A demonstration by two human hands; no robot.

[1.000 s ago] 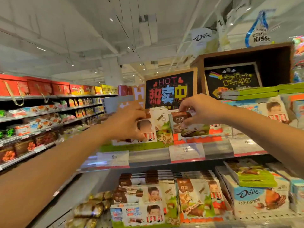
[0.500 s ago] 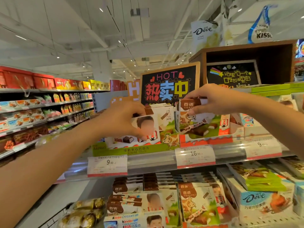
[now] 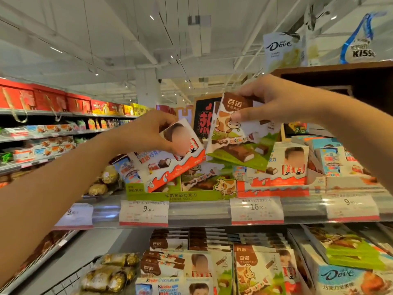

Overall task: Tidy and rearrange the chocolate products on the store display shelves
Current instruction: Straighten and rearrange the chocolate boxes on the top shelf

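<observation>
My left hand [image 3: 148, 133] grips a white-and-red Kinder chocolate box [image 3: 176, 160], tilted, lifted above the green display tray [image 3: 176, 195] on the upper shelf. My right hand [image 3: 274, 99] holds a green-and-white Bainuo chocolate box with a cow picture [image 3: 236, 135] by its brown top corner, raised and tilted over the shelf. More Kinder boxes [image 3: 287, 169] stand in the red tray to the right. The lower shelf carries stacks of the same Bainuo boxes [image 3: 255, 271] and Kinder boxes [image 3: 176, 286].
Price tags [image 3: 144, 211] line the upper shelf rail. Gold-wrapped chocolates [image 3: 112, 271] lie at lower left, Dove boxes [image 3: 344, 277] at lower right. A black "HOT" sign [image 3: 204, 118] stands behind the products. A brown wooden box [image 3: 350, 81] sits upper right. An aisle of red gift boxes [image 3: 49, 101] runs left.
Both hands have lifted their boxes up and out of the shelf trays; the Kinder box now tilts left, the Bainuo box is raised higher. The camera moved closer.
</observation>
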